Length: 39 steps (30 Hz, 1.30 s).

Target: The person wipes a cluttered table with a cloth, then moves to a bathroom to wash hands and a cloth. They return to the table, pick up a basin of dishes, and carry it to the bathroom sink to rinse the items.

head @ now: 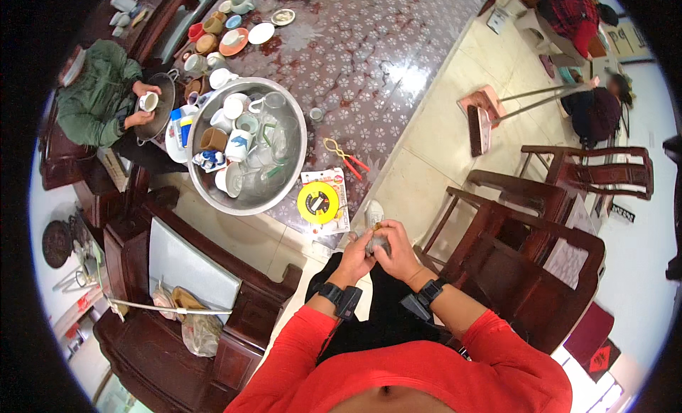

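Note:
Between my left hand (356,259) and my right hand (396,250), both closed around it, is a small greyish object (378,244) with a yellowish-brown bit at its top; fingers cover most of it, so its kind is unclear. In front of my hands, on the patterned tablecloth (362,66), a yellow round tape-measure reel (318,202) lies on a printed package (337,179). Beyond it are red-handled tongs (343,158). A large metal basin (245,208) to the left holds several mugs and glasses. A small cup (316,114) stands on the cloth beside the basin.
Across at the left, a person in a green jacket (98,98) holds a cup (148,101) over a metal pan. Cups and plates crowd the table's far left. Wooden chairs (511,263) stand to my right, a wooden bench (160,349) to my left. A dustpan (482,104) and broom (479,130) are on the floor; people are behind.

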Available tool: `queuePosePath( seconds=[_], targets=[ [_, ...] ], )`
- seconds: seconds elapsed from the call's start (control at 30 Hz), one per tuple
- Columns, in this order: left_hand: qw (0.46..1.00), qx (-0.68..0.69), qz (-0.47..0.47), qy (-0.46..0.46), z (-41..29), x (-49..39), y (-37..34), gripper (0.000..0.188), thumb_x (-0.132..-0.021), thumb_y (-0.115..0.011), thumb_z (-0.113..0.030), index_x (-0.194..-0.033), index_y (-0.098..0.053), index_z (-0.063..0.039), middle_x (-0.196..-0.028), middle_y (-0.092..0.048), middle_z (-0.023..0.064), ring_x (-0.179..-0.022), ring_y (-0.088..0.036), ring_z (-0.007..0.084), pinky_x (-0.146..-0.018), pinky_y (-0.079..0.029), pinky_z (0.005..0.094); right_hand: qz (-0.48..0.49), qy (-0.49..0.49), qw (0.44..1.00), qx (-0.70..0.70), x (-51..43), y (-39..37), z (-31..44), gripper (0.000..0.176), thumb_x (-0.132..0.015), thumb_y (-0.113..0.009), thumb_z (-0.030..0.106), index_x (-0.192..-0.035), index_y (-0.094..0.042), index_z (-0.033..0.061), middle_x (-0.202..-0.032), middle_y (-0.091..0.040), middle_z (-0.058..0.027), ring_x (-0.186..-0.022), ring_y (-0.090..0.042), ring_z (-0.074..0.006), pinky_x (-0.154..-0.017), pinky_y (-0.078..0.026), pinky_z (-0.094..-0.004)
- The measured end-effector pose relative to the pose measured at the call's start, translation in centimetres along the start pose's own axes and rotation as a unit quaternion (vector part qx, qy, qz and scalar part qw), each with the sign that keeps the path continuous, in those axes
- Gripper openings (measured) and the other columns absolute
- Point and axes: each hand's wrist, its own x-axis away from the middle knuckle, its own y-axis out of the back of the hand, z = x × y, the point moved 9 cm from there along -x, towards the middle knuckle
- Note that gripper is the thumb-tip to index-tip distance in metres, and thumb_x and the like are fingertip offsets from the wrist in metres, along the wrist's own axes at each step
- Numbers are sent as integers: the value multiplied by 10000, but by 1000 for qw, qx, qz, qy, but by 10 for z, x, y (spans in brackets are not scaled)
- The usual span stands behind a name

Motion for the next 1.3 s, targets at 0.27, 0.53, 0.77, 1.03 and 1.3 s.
queuePosePath(
  seconds=[0.27, 0.53, 0.77, 1.03, 1.3],
  targets=[
    [999, -3, 41, 5, -8, 50, -18, 259, -958, -591, -150, -1204, -532, -99, -1168, -630, 80, -1027, -649, 259, -869, -549, 465, 89, -199, 967, -134, -14, 3, -43, 381, -967, -551, 306, -1261, -582, 66, -1179, -580, -108, -1024, -564, -232, -879, -452, -323],
    [993, -24, -20, -111, -37, 138, 19, 209, -982, -542, -144, -1167, -499, -57, -1101, -602, 113, -1008, -625, 259, -865, -542, 437, 330, -308, 772, -446, 60, -116, 46, 519, -1037, -452, 310, -1485, -356, 67, -1390, -472, -61, -1239, -443, -138, -1057, -354, -295],
    [985, 47, -91, -142, -50, 210, 98, 261, -1012, -494, -219, -1167, -504, -9, -1138, -592, 132, -1022, -600, 265, -890, -511, 428, 349, -183, 872, -292, 101, -193, 108, 639, -1019, -479, 368, -1475, -296, -39, -1373, -499, -162, -1251, -468, -194, -1063, -357, -308],
    [959, 104, -109, -240, -88, 297, 190, 231, -996, -562, -281, -1109, -528, -83, -1056, -580, 78, -961, -579, 218, -849, -516, 395, 381, -63, 893, -233, 149, -293, 184, 761, -985, -523, 408, -1451, -235, -120, -1374, -484, -276, -1288, -471, -295, -1071, -366, -353],
    [945, 147, -114, -268, -118, 369, 204, 552, -928, -525, -579, -1187, -557, -92, -1166, -596, 107, -1068, -562, 284, -965, -457, 470, 365, -65, 921, -121, 174, -334, 242, 732, -1002, -452, 419, -1495, -176, -46, -1434, -392, -315, -1327, -427, -373, -1083, -355, -386]
  ],
)
